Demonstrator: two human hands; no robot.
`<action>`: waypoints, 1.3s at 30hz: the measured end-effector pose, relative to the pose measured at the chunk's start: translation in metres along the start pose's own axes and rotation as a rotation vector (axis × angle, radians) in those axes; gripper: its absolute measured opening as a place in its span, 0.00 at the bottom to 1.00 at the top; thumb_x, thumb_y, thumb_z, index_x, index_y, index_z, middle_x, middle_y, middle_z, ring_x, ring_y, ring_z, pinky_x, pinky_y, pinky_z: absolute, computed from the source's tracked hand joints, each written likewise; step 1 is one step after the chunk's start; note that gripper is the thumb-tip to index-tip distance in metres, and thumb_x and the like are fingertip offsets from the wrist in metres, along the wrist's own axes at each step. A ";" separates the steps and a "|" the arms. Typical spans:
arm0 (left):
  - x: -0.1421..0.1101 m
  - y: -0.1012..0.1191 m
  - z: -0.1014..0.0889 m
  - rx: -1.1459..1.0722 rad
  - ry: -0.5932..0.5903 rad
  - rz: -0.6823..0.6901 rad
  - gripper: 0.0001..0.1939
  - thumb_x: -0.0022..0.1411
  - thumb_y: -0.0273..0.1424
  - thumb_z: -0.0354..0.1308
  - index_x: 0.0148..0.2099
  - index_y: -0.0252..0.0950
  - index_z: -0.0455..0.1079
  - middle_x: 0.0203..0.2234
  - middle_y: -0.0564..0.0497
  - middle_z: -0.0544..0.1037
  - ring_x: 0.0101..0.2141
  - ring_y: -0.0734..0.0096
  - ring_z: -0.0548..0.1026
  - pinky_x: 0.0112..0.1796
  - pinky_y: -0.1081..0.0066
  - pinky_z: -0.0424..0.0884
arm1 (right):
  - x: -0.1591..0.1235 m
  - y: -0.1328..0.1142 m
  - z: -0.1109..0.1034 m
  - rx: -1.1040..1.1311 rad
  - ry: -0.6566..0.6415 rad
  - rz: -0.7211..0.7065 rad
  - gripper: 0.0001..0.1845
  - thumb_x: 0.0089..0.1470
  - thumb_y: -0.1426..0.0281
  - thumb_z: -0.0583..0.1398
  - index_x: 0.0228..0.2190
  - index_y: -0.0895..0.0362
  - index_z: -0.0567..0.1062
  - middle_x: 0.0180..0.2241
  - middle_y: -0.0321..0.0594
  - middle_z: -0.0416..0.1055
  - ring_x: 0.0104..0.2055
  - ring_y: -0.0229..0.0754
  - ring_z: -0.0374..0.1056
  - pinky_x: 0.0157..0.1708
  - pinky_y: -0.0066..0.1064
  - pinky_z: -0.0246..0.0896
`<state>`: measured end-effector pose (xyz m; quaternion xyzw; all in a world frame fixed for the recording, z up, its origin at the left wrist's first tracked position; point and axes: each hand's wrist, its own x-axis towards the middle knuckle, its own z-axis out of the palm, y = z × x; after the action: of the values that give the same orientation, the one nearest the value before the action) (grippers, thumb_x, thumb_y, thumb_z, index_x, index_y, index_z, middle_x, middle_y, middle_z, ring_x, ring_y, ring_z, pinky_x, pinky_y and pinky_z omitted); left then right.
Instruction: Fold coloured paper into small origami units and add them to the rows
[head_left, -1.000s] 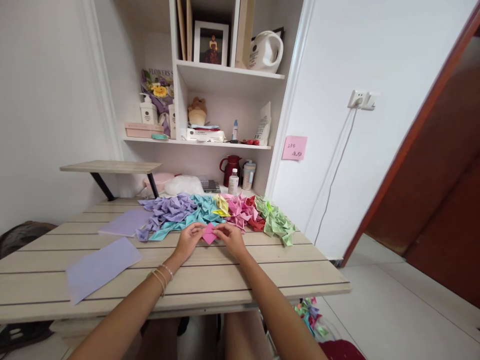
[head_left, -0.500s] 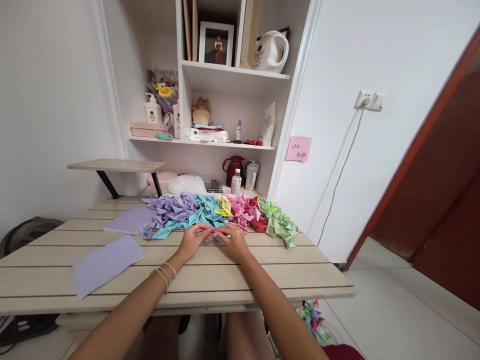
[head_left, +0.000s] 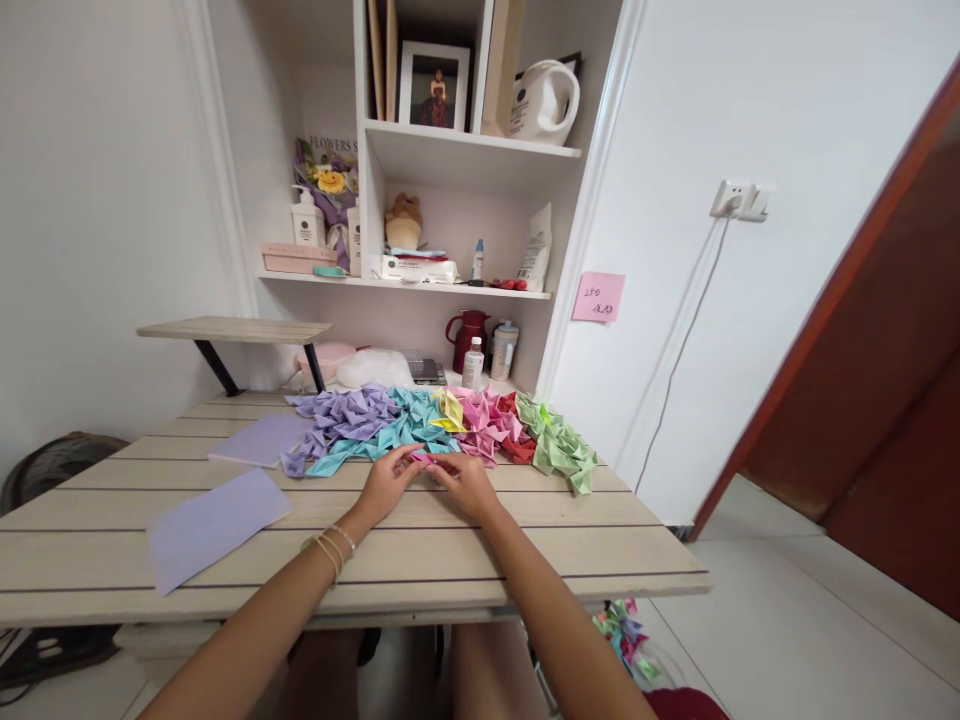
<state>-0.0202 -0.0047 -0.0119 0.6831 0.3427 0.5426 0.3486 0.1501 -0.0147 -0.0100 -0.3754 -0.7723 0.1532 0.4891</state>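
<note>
A small folded piece of bright pink paper [head_left: 422,457] is pinched between my two hands just above the table. My left hand [head_left: 388,480] grips its left side, fingers closed. On the other side my right hand [head_left: 465,482] closes its fingertips on the same paper. The fingers cover much of it, so its exact shape is hard to make out. Right behind the hands lies a row of folded paper pieces: purple ones [head_left: 349,412], blue ones [head_left: 412,418], yellow ones [head_left: 449,411], pink ones [head_left: 484,420], red ones [head_left: 517,447] and green ones [head_left: 561,446].
Two stacks of purple paper, a near one [head_left: 214,530] and a far one [head_left: 259,440], lie on the slatted table [head_left: 360,570] at left. A small raised shelf [head_left: 232,328] stands behind them. A bottle [head_left: 472,363] and a red jug [head_left: 466,338] stand at the back.
The pink paper has turned slightly between my fingers and shows more of its surface. My left fingers have shifted a little; the rest stays put.
</note>
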 end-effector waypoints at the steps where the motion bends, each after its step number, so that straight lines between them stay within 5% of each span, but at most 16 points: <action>1: 0.000 0.000 0.000 0.017 0.014 0.022 0.20 0.51 0.35 0.59 0.47 0.35 0.67 0.31 0.49 0.76 0.32 0.66 0.74 0.36 0.66 0.71 | 0.000 0.000 0.000 0.000 0.006 0.003 0.14 0.52 0.64 0.57 0.39 0.55 0.75 0.31 0.42 0.75 0.29 0.40 0.70 0.31 0.30 0.64; 8: 0.000 0.000 0.001 0.039 0.025 0.094 0.10 0.49 0.34 0.61 0.34 0.35 0.70 0.32 0.49 0.75 0.34 0.68 0.73 0.35 0.70 0.71 | -0.001 0.002 0.003 0.111 0.055 0.054 0.12 0.53 0.69 0.52 0.38 0.56 0.71 0.26 0.38 0.73 0.25 0.38 0.68 0.25 0.28 0.62; 19: 0.003 -0.004 -0.002 -0.037 0.001 0.051 0.11 0.48 0.34 0.62 0.32 0.33 0.70 0.26 0.49 0.77 0.30 0.68 0.75 0.34 0.68 0.71 | 0.000 0.001 0.003 0.166 0.077 0.065 0.09 0.49 0.67 0.56 0.31 0.59 0.72 0.27 0.39 0.73 0.27 0.38 0.69 0.26 0.27 0.63; 23: 0.000 -0.001 0.000 0.013 -0.048 0.072 0.09 0.47 0.33 0.62 0.32 0.33 0.71 0.25 0.49 0.77 0.29 0.67 0.75 0.33 0.68 0.71 | 0.002 0.002 0.000 0.056 0.091 0.021 0.13 0.50 0.67 0.58 0.38 0.57 0.73 0.32 0.41 0.74 0.29 0.39 0.69 0.27 0.28 0.63; 27: 0.000 0.001 -0.002 0.079 -0.043 0.101 0.10 0.48 0.33 0.62 0.34 0.34 0.73 0.28 0.49 0.77 0.30 0.66 0.74 0.33 0.68 0.70 | 0.003 0.001 -0.003 -0.015 0.072 -0.018 0.08 0.49 0.68 0.58 0.30 0.55 0.77 0.29 0.40 0.75 0.30 0.40 0.68 0.29 0.29 0.62; 39: 0.003 0.006 -0.006 0.135 0.036 0.136 0.06 0.52 0.33 0.59 0.28 0.35 0.71 0.26 0.51 0.74 0.32 0.68 0.71 0.33 0.71 0.66 | 0.000 0.000 -0.001 -0.074 0.026 0.041 0.05 0.45 0.71 0.60 0.26 0.54 0.77 0.27 0.37 0.75 0.29 0.39 0.69 0.30 0.28 0.62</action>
<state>-0.0247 -0.0049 -0.0050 0.7171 0.3374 0.5528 0.2577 0.1510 -0.0150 -0.0096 -0.4110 -0.7630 0.1295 0.4817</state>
